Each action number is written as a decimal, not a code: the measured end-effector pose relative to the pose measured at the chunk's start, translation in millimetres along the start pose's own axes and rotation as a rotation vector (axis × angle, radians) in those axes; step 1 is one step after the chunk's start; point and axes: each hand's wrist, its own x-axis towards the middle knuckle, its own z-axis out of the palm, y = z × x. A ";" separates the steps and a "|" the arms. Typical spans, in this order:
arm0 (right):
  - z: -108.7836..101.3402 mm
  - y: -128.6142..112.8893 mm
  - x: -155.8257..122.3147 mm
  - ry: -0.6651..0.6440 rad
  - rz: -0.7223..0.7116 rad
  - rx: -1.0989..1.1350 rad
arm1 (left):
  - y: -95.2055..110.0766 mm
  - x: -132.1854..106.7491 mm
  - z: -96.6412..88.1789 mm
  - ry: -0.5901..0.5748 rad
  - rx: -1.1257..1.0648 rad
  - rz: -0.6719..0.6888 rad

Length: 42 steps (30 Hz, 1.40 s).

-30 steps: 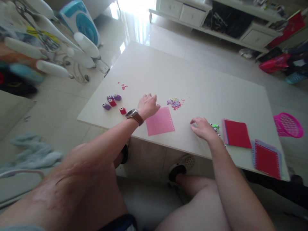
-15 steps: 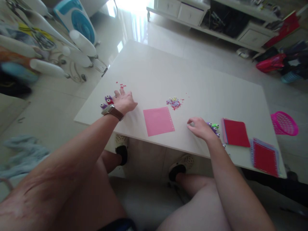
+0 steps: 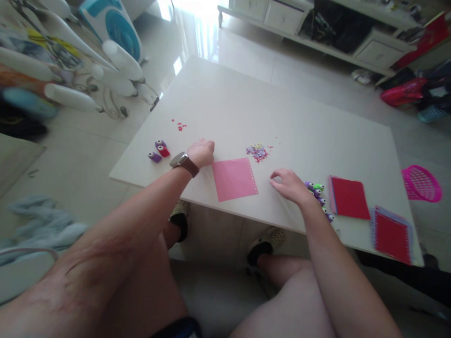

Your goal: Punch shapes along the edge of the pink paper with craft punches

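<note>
My left hand [image 3: 201, 152], with a watch on its wrist, rests on the white table [image 3: 268, 94] just left of a pink paper sheet [image 3: 235, 178]. Its fingers are curled into a fist; what they hold, if anything, is hidden. Three small paper punches [image 3: 159, 150], two purple and one red, lie left of that hand. My right hand [image 3: 289, 185] lies on the table right of the pink sheet, fingers apart and bent, holding nothing. A cluster of purple and green punches [image 3: 316, 190] sits beside it. A small heap of punched paper bits [image 3: 258, 151] lies beyond the sheet.
Two stacks of red and lilac paper [image 3: 348, 197] [image 3: 392, 234] lie at the table's right end. Red scraps [image 3: 180, 126] dot the left part. On the floor are a pink basket [image 3: 423, 183], a blue fan [image 3: 112, 28] and a white cabinet [image 3: 282, 14].
My left hand reached left to the punches, then drew back right, closed, beside the pink sheet. Fewer punches show in the left group. My right hand shifted slightly left.
</note>
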 end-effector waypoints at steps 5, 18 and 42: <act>1.3 -13.1 -2.7 0.128 -0.090 0.131 | 25.6 5.2 3.9 -0.081 -0.388 0.117; 9.7 -49.4 -9.4 0.245 -0.236 0.475 | 93.3 -9.1 34.6 -0.453 -0.844 0.486; 12.8 -14.9 -13.6 0.237 -0.131 0.310 | 56.2 -9.4 45.7 -0.120 0.068 0.564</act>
